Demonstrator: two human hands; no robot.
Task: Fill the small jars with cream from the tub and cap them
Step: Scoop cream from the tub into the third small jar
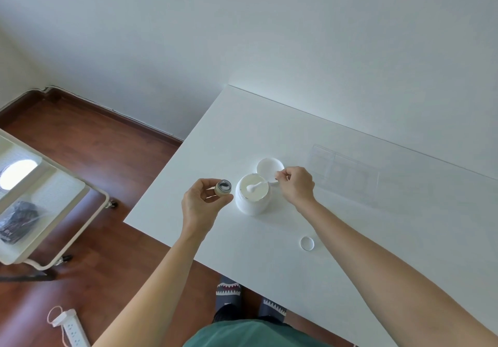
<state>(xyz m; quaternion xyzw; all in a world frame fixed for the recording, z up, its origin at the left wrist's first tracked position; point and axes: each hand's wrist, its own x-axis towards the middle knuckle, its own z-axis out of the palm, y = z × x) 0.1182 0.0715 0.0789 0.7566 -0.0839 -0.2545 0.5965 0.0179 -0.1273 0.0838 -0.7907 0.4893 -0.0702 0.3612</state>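
Round white cap (pixel 307 243) lies beside the right forearm; left hand (pixel 200 203) grips a small open jar (pixel 223 187), right hand (pixel 296 185) pinches a spatula (pixel 256 186) in the smooth white tub (pixel 252 197).

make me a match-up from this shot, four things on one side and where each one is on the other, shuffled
Things:
1. small jar
2. spatula
3. tub lid
4. small white cap

Places:
A. lying on the table behind the tub
B. tip in the cream
C. alone on the table near the right forearm
D. held in the left hand

Pairs: 1-D, 2-B, 3-A, 4-C

Head camera looks steeply down, seemingly tilted.
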